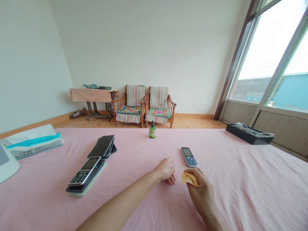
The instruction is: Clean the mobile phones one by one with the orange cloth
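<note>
My right hand [201, 189] rests on the pink cloth and pinches a small folded yellow cloth [187, 178]. Just left of it, my left hand [166, 170] lies on the pink surface with its fingers curled loosely under; nothing shows in them. A dark keypad phone [189, 157] lies face up a little beyond both hands, untouched. Further back stands a small green bottle [152, 130].
A stack of phones [85, 175] and a second stack of dark phones [102, 146] lie at the left. A white and teal box [31, 140] sits at the far left. A black tray [249, 133] with cables sits at the back right. Two chairs stand behind.
</note>
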Demonstrator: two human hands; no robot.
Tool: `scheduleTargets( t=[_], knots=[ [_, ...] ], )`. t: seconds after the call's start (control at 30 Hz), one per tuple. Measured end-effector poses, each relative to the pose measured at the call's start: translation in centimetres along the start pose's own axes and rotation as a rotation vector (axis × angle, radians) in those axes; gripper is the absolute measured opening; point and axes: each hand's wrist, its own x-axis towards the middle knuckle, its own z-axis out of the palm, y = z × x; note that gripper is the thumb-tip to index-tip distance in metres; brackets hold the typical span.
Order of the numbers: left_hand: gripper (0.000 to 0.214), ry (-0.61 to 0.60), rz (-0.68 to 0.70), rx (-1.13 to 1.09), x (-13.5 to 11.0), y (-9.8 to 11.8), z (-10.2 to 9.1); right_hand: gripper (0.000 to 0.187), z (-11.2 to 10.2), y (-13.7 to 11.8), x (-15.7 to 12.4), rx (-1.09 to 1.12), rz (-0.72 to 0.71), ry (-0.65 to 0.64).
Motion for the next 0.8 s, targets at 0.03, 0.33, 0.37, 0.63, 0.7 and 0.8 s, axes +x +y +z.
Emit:
scheduleTargets(
  t=[0.03,0.33,0.37,0.63,0.7,0.8],
  knots=[
    [0.060,0.016,0.020,0.018,-1.3,-0.5,-0.7,0.026,0.1,0.0,0.0,0.002,-0.004,-0.018],
    [0.041,0.211,0.230,0.317,-17.7,-3.7,-7.1,0.031,2.5,1.5,-1.1,0.054,-0.013,-0.275],
    [0.040,0.266,0.227,0.338,-19.2,-4.2,-7.8,0.031,2.7,1.3,-1.1,0.051,-0.029,-0.304],
    [0.037,1.164,0.270,0.646,-23.6,-9.0,-15.0,0.035,6.1,-3.6,0.8,0.014,-0.156,-0.375],
    [0.046,1.223,0.240,0.755,-23.3,-10.1,-16.1,0.032,7.2,-4.4,1.3,0.027,-0.150,-0.348],
    [0.056,1.204,0.204,0.839,-22.6,-11.3,-16.7,0.032,8.6,-4.3,1.4,0.052,-0.135,-0.295]
  ],
)
